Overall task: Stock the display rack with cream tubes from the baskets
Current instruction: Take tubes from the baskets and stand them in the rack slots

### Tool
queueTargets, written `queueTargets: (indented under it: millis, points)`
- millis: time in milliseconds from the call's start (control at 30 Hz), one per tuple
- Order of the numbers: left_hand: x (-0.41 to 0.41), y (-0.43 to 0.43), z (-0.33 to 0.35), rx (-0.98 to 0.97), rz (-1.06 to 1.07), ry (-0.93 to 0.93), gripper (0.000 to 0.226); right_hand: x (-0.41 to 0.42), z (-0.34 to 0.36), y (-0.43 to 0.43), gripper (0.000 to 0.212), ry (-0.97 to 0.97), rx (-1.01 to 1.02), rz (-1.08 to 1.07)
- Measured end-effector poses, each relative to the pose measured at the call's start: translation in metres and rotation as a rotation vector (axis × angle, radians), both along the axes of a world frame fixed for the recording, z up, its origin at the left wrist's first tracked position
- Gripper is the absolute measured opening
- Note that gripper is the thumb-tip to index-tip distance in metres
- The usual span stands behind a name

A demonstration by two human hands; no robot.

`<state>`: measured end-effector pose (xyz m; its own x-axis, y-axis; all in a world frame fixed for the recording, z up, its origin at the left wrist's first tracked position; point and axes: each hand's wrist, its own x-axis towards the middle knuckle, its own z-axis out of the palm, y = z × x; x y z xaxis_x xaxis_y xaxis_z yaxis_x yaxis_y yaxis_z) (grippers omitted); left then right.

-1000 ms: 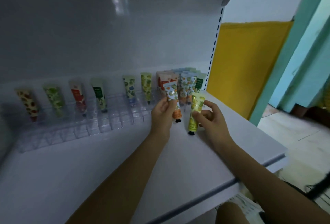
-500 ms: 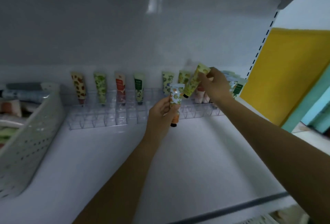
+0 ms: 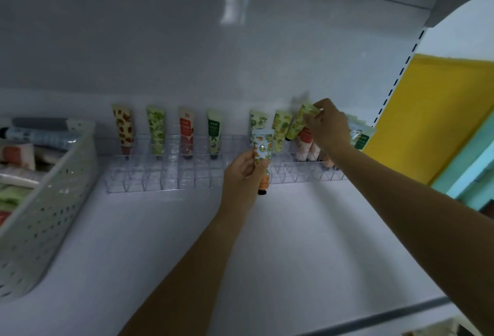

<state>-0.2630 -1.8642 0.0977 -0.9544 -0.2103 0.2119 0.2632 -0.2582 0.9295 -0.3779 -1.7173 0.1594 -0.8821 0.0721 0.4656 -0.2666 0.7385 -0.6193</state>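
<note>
Yellow-green tube point(image 3: 297, 123) pinched at top by right hand point(image 3: 327, 125), tilted, cap aimed down-left at rack point(image 3: 171, 181) slot just below; left hand point(image 3: 242, 173) grips orange tube point(image 3: 262, 149) upright, nearer.

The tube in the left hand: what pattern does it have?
The tube shows orange fruit and green leaves on a pale ground, best in the head view.

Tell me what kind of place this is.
Probably a shop: a white shelf with a slotted upright, a clear rack holding cream tubes in a row, and a basket of more stock beside it.
</note>
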Motion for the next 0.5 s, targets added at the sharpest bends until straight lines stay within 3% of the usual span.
queueTargets:
  millis: [500]
  points:
    - [-0.003, -0.004, 0.002, 0.035, 0.007, -0.017, 0.026, -0.008, 0.017, -0.007, 0.037, -0.081, 0.194, -0.011]
